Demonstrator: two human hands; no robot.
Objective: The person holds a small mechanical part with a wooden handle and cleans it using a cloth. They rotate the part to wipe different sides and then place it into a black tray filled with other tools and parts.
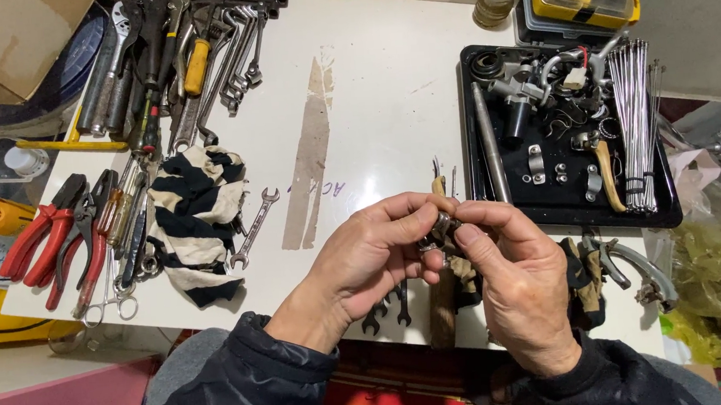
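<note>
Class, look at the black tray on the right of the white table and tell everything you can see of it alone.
The black tray is a shallow rectangle with a raised rim, dark and slightly glossy. It lies flat on the white table near its right edge, beyond the hands and untouched by them. It holds a bundle of thin metal spokes, a long metal rod, small clamps and other metal parts.

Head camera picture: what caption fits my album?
Both hands, left hand and right hand, pinch a small metal part above a tool-covered white table.
</note>
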